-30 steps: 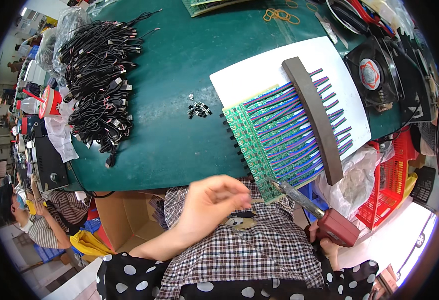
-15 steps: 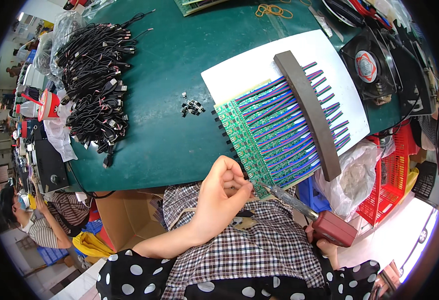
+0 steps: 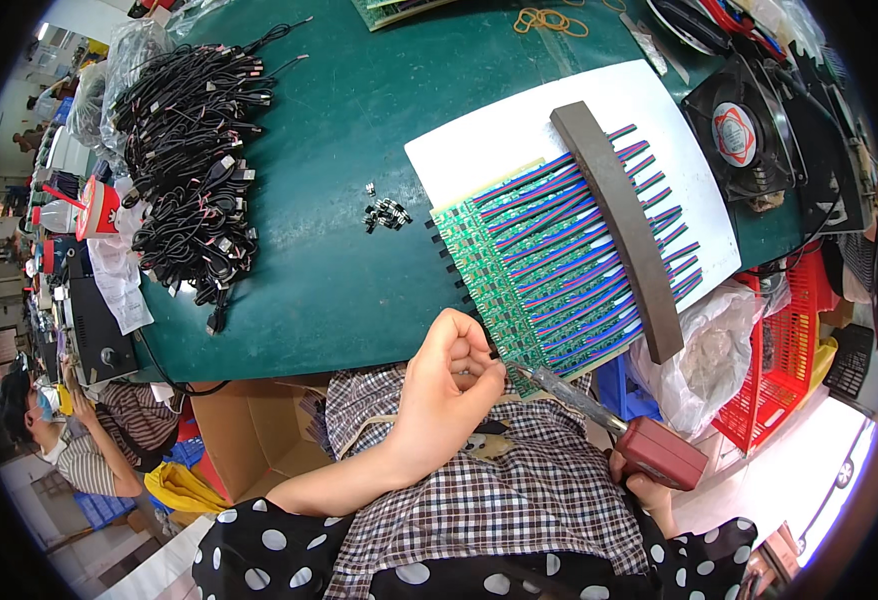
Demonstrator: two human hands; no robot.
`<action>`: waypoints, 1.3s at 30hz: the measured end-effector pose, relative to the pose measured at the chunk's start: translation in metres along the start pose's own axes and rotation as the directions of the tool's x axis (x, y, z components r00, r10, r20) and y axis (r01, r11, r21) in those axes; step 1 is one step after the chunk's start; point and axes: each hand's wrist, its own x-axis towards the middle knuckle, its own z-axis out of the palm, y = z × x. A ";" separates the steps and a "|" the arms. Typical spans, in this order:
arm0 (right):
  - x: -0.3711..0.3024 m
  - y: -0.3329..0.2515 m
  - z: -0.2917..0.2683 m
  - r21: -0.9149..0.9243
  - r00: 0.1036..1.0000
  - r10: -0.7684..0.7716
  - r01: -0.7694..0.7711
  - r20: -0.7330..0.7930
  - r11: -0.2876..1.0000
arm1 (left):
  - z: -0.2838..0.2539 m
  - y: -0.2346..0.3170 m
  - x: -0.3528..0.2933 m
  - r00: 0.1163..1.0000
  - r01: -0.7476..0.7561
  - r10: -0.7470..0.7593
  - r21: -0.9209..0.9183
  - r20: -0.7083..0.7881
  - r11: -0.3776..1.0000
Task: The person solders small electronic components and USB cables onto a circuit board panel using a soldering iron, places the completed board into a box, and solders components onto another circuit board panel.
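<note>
My left hand (image 3: pixel 451 388) is closed in a pinch at the near corner of a green circuit-board panel (image 3: pixel 494 290); whatever lies between its fingertips is too small to make out. My right hand (image 3: pixel 647 490), partly hidden, grips a soldering iron (image 3: pixel 662 453) with a dark red body and a grey barrel. Its tip touches or hovers just over the panel's near corner, beside my left fingertips. Rows of striped ribbon wires (image 3: pixel 559 260) run rightward from the boards. Across them lies a long dark brown bar (image 3: pixel 619 230). Black connectors stick out along the panel's left edge.
Under the panel is a white sheet (image 3: pixel 469 150). Small metal-and-black connectors (image 3: pixel 387 215) lie left of it on the green table (image 3: pixel 319 130). Bundled black cables (image 3: pixel 194 160) are farther left. A fan (image 3: pixel 739 130) and red crate (image 3: pixel 774 350) stand right. Another person (image 3: pixel 89 440) sits at left.
The soldering iron and my right hand have shifted very slightly left and up. My left hand keeps its pinch in nearly the same spot.
</note>
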 end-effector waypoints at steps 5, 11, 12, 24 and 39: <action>-0.008 0.014 -0.006 -0.045 0.998 -0.049 0.046 -0.049 0.998 | 0.000 -0.001 0.000 1.000 0.004 -0.004 0.004 0.003 1.000; -0.022 0.033 -0.030 -0.250 0.999 -0.034 0.041 0.032 0.967 | -0.001 -0.001 0.000 1.000 0.003 -0.003 0.002 -0.003 1.000; -0.018 0.024 -0.026 -0.248 0.999 -0.035 0.042 0.033 0.968 | 0.000 -0.001 0.000 1.000 -0.001 0.001 0.004 -0.003 1.000; -0.002 0.005 -0.003 -0.050 0.994 -0.074 0.070 -0.075 0.996 | 0.001 0.000 -0.001 1.000 0.001 -0.001 0.048 -0.012 0.999; 0.007 -0.021 0.009 0.267 0.999 -0.021 0.031 -0.041 0.963 | -0.084 0.024 0.058 0.803 -0.092 0.437 0.640 -0.405 0.763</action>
